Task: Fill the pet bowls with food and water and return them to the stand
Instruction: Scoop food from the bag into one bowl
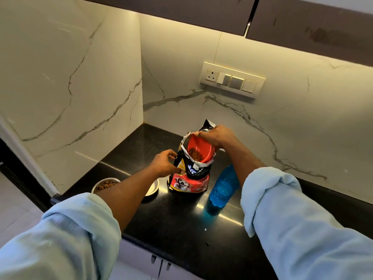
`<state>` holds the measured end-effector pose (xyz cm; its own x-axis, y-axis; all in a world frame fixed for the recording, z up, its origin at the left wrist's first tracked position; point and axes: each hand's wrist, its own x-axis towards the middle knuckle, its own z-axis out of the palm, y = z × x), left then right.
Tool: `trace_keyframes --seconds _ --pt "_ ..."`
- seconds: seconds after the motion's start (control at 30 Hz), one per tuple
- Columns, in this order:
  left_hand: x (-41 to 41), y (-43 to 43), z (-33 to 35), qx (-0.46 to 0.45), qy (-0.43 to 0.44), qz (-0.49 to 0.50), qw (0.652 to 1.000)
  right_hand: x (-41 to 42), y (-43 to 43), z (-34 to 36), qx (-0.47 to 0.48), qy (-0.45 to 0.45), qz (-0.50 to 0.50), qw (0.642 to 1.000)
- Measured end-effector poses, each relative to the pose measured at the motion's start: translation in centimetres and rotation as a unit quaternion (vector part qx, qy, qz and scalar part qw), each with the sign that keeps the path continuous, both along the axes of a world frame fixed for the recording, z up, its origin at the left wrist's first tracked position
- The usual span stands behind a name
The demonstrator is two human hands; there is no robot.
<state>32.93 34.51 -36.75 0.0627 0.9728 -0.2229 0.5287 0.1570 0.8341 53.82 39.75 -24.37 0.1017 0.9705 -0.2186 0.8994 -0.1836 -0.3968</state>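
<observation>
Two marble walls (80,77) meeting in a corner, with a switch plate (232,79) on the right one. Below them a black counter (181,229), its back and left edges closed by the walls, its front edge free. Bare surface between the bag and the front edge, and more in the back corner behind the bag.

Bag (189,182) upright near the middle of the counter, mouth torn open at the top. Blue bottle (222,186) just beside it on the right, partly behind the right forearm.

Two steel bowls close to the left front edge, both partly hidden by the left forearm: left bowl (105,184) with kibble inside, second bowl (153,188) pale inside, contents not to be told.

Left hand (163,164) pinching the left edge of the bag's mouth. Right hand (216,137) gripping the upper rim of a red scoop (201,144).

Scoop tilted, half inside the bag's mouth, with some kibble (195,155) in its low part.

Two small specks (205,229) on the counter near the front edge.
</observation>
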Motion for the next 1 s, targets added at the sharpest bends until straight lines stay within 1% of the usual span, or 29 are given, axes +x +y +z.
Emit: trace_keyframes --seconds 0.07,0.17,0.3,0.47,0.7,0.87,1.0 --pt "-0.1 0.1 0.0 -0.003 -0.005 0.001 1.0 0.3 -0.1 1.0 0.023 0.007 -0.013 1.0" --pt "-0.2 0.0 0.0 -0.012 -0.016 0.007 1.0 1.1 0.3 2.7 0.027 0.03 -0.027 0.999" --pt "-0.2 0.0 -0.2 -0.014 -0.034 0.033 0.999 2.3 0.6 4.8 0.018 0.115 -0.051 0.992" --pt "-0.8 0.2 0.0 -0.007 -0.036 0.045 0.998 1.7 -0.4 6.1 0.037 0.206 -0.055 0.976" --pt "-3.6 0.0 1.3 0.019 -0.02 0.068 0.997 -1.9 -0.1 5.3 0.035 0.319 -0.019 0.947" --pt "-8.8 -1.6 0.9 0.022 0.015 0.11 0.994 -7.8 -0.2 4.9 0.025 0.261 0.073 0.962" --pt "-13.2 -3.5 -0.2 0.012 0.013 0.171 0.985 -12.8 -0.5 3.4 0.019 0.258 0.111 0.959"
